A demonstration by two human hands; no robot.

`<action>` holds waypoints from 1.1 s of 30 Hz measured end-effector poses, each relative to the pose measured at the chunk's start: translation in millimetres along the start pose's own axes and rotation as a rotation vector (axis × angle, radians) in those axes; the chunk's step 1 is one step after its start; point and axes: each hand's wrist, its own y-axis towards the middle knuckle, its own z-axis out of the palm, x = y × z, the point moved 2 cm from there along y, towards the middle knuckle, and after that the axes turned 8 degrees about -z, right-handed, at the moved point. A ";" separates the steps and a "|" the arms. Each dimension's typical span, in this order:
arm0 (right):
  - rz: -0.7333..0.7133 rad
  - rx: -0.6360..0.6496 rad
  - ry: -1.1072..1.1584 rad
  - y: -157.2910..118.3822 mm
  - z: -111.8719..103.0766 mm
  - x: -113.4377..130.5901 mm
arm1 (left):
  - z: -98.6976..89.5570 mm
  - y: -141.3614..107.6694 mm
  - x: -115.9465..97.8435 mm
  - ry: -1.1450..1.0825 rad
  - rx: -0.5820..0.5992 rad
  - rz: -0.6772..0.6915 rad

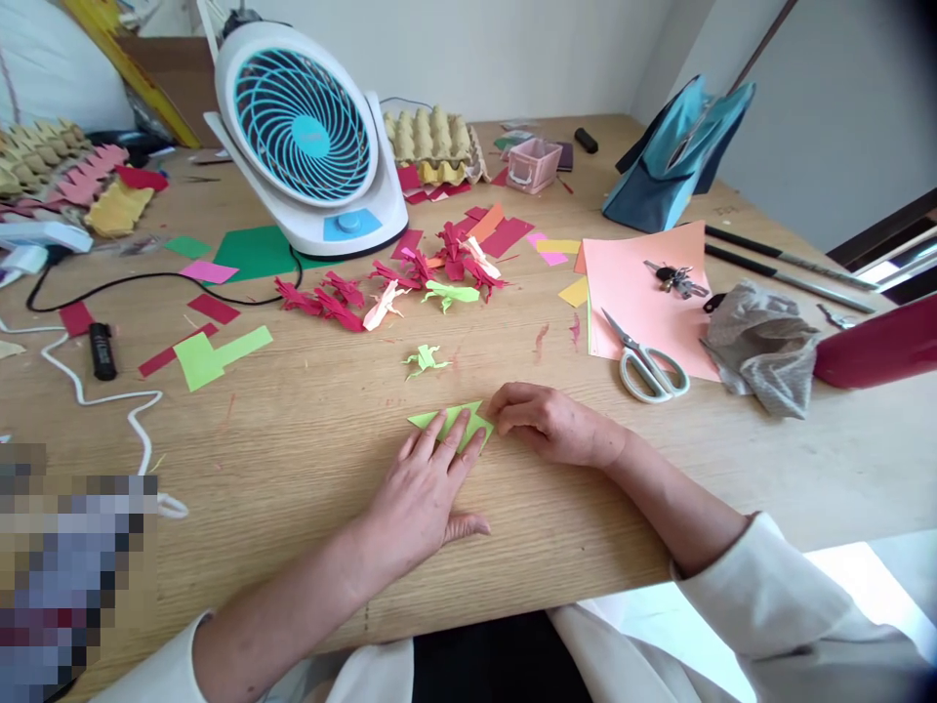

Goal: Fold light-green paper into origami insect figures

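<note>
A light green sheet of folded paper (474,427), with pointed corners, lies on the wooden table in front of me. My left hand (425,478) rests flat over it, fingers spread and pressing it down, thumb apart to the right. At the paper's right edge my right hand (549,422) is closed, its curled fingertips pinched at the corner; part of that contact is hidden. Just beyond the paper sits a small green origami frog (426,361). Farther back is a row of folded paper figures, among them red ones (341,301), a peach one (385,305) and another green one (450,294).
A white and blue fan (304,137) stands at the back left. To the right, scissors (648,366) and keys (680,281) lie on peach paper (615,283), beside a grey cloth (765,342) and red bottle (878,342). Green paper scraps (201,361) and a white cable (139,420) are left.
</note>
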 end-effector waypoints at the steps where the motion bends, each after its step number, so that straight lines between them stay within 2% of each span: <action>1: 0.000 -0.002 0.000 0.1 0.1 -0.2 | 1.2 -0.9 1.2 -0.014 0.001 0.005; 8: 0.015 -0.024 -0.015 1.9 -0.6 3.5 | 5.2 -4.8 9.4 -0.067 0.043 0.035; 13: 0.041 -0.052 -0.085 2.4 0.5 5.2 | -9.4 0.4 14.7 -0.157 0.088 0.066; 16: 0.045 -0.082 -0.122 2.2 1.5 4.2 | -18.0 11.1 19.4 -0.260 0.021 0.000; 20: 0.058 -0.083 -0.134 2.0 3.6 2.3 | -16.0 30.2 26.1 -0.354 -0.075 -0.064; 22: 0.063 -0.082 -0.132 2.1 4.4 2.1 | -12.8 37.8 28.4 -0.328 -0.122 -0.072; 25: 0.066 -0.082 -0.138 2.6 5.1 2.4 | -11.4 43.7 31.1 -0.229 -0.161 -0.180; 29: 0.067 -0.076 -0.142 3.3 6.2 1.9 | -16.0 47.4 31.2 -0.136 -0.089 -0.319; 33: 0.062 -0.088 -0.128 3.3 8.2 1.4 | -20.4 54.4 29.9 -0.182 0.000 -0.368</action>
